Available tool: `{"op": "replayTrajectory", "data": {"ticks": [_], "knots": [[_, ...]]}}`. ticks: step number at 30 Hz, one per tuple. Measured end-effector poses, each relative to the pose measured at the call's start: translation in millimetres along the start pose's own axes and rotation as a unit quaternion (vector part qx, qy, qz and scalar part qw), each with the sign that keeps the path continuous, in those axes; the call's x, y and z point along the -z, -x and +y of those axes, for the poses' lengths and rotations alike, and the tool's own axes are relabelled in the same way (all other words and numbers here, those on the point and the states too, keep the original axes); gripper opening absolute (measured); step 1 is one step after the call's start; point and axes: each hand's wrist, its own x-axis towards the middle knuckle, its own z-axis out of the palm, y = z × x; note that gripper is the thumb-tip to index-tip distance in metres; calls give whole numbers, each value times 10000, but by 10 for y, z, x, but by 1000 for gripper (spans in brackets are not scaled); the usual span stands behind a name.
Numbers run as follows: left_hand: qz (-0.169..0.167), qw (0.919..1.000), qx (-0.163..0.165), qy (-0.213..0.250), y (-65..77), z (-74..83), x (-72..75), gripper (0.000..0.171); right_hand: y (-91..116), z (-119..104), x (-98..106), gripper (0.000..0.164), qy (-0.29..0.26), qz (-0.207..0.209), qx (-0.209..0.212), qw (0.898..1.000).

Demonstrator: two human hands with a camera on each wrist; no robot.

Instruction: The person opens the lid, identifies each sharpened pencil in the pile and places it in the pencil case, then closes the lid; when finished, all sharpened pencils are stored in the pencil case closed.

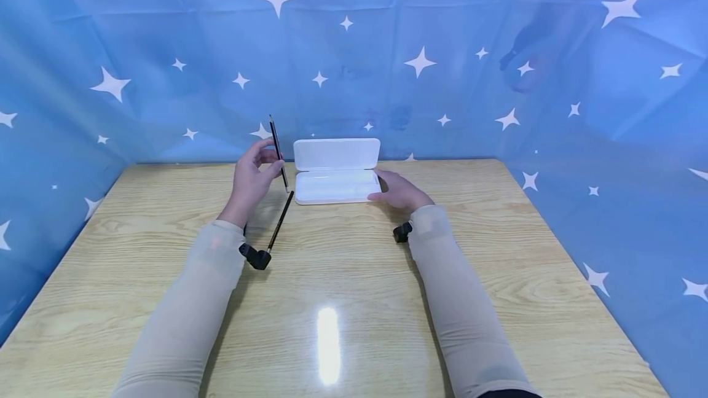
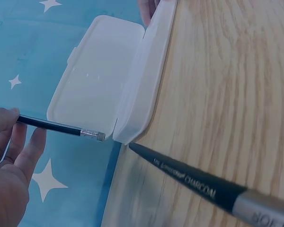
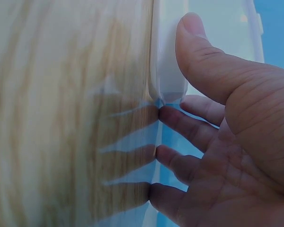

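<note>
A white pencil case (image 1: 337,187) lies unfolded near the table's far edge, its lid (image 1: 337,154) standing up behind the tray. Just left of it, my left hand (image 1: 253,178) pinches a dark pencil (image 1: 279,155) held nearly upright, eraser end low. In the left wrist view that eraser end (image 2: 92,135) comes close to the case's corner. A second dark pencil (image 1: 281,221), lettered "CHARCOAL" in the left wrist view, lies near my left wrist. My right hand (image 1: 401,190) holds the case's right end, with the thumb (image 3: 199,52) along its front side and fingers around the end.
The wood-grain table (image 1: 343,263) carries a bright light reflection towards the front. A blue cloth with white stars (image 1: 354,48) hangs behind the table and along its sides. Small black cameras (image 1: 255,257) sit on both wrists.
</note>
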Motion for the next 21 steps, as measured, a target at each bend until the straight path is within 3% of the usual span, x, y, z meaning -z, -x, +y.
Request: {"op": "replayTrajectory", "data": {"ticks": [4,8,11,21], "knots": [[-26,9999,76,-73,39,151,-51,44,0,14,2,78,14,9,-25,10000],[72,9998,47,-151,17,94,-79,45,-5,10,-10,78,35,28,-9,10000],[150,9998,37,-95,-67,-75,-98,47,1,2,-17,78,40,41,-30,10000],[202,9996,77,-204,-109,-79,-176,51,29,-7,-4,78,-55,61,-124,9999]]}}
